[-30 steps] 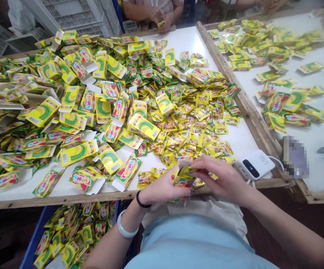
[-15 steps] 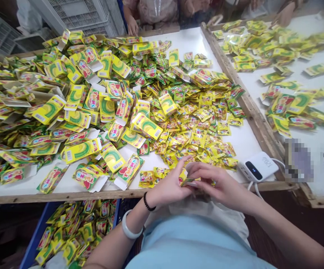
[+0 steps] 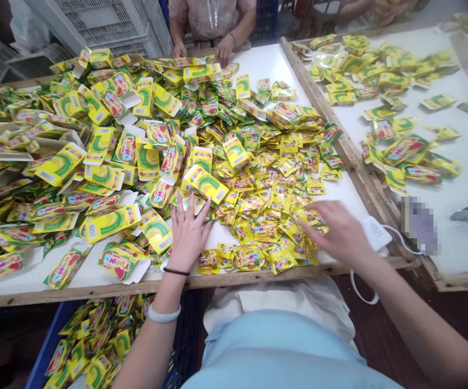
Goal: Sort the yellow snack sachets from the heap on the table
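Observation:
My left hand (image 3: 188,232) lies over the small yellow-green boxes with its fingers spread and holds nothing. Just beyond its fingertips is a yellow box (image 3: 206,185) with a green curved print. On the right, my right hand (image 3: 334,229) reaches over a pile of small yellow sachets (image 3: 264,229), thumb and fingers apart, with nothing visible between them. A large heap of open-flapped boxes (image 3: 110,221) spreads over the left of the white table.
A white power bank (image 3: 375,233) with a cable sits by the wooden divider (image 3: 351,154). More boxes (image 3: 406,148) lie beyond it. Below the table edge a blue crate (image 3: 49,335) holds packets. Across the table are another person's hands (image 3: 224,49) and grey crates (image 3: 108,24).
My hands were together near the table edge around a small box; now they are apart, left over the boxes, right over the sachets. The box is no longer between them. The view has shifted slightly.

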A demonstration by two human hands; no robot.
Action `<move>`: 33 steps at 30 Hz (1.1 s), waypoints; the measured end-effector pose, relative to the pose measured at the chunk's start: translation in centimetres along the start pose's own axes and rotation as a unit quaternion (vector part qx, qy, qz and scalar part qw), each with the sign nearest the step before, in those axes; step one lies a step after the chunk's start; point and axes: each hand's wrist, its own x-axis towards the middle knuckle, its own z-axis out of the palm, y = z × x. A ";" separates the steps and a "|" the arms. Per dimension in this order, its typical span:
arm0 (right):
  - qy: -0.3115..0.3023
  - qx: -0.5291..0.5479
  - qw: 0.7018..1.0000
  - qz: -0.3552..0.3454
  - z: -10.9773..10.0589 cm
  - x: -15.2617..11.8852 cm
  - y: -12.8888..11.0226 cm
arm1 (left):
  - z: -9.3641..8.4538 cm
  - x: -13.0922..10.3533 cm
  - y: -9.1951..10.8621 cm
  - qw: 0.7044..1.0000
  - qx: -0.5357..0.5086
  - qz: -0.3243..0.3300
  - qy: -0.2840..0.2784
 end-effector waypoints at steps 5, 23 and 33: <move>-0.090 -0.120 0.987 -0.058 3.3 -1.3 -3.0 | 1.1 0.5 -1.5 0.998 -0.058 0.014 0.020; -0.081 0.272 0.953 -0.109 1.0 4.1 -7.6 | -3.1 -1.6 8.6 0.738 -0.653 -0.160 -0.059; -0.184 0.629 0.748 0.103 3.9 2.3 -7.9 | -1.6 -1.2 10.5 0.706 -0.685 -0.158 -0.082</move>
